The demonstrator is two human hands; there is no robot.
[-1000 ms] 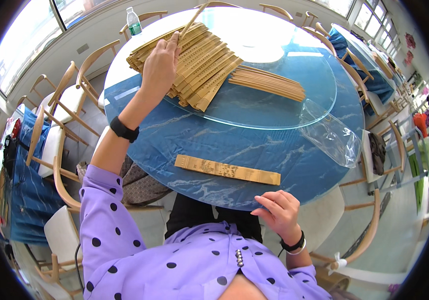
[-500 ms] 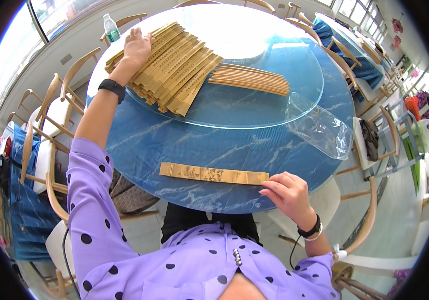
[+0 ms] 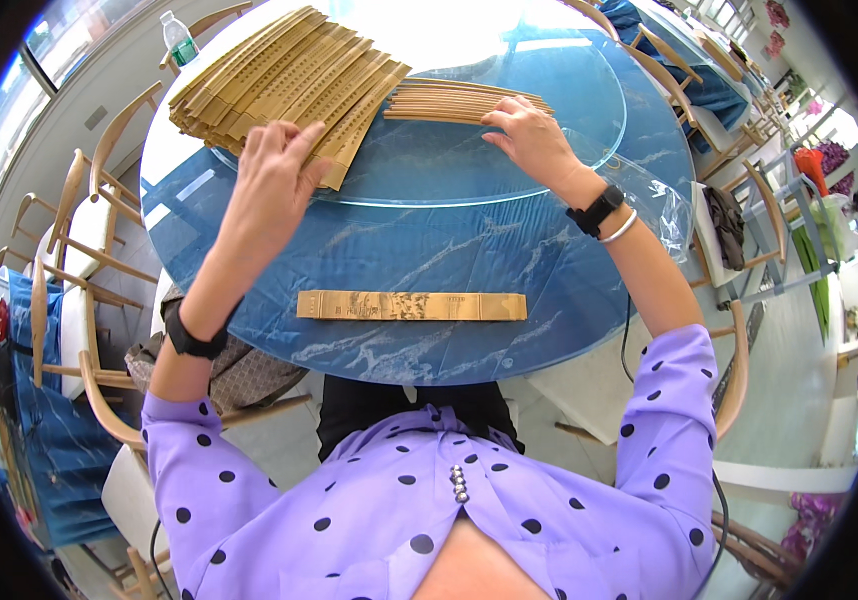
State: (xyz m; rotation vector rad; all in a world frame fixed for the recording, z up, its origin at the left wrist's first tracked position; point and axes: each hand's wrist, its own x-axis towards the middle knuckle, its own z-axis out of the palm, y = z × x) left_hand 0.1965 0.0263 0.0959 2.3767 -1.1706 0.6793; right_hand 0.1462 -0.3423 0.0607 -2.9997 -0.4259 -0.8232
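My left hand (image 3: pixel 274 172) rests with spread fingers on the near end of a fanned stack of long tan paper sleeves (image 3: pixel 279 80) on a glass turntable (image 3: pixel 449 170). To the right, the fingertips of my right hand (image 3: pixel 527 135) touch a bundle of wooden chopsticks (image 3: pixel 449 100) lying on the same turntable. Whether the fingers pinch a stick is not visible. One filled sleeve (image 3: pixel 411 306) lies flat near the front edge of the round blue marbled table (image 3: pixel 429 250), apart from both hands.
A clear plastic bag (image 3: pixel 649 195) lies at the table's right side. A water bottle (image 3: pixel 180 38) stands at the far left. Wooden chairs (image 3: pixel 79 240) ring the table, with a bag on the left seat (image 3: pixel 239 365). Another table and chairs stand at right.
My left hand drew back from the far end of the sleeve stack to its near end. My right hand rose from the table's front edge and reached the chopstick bundle.
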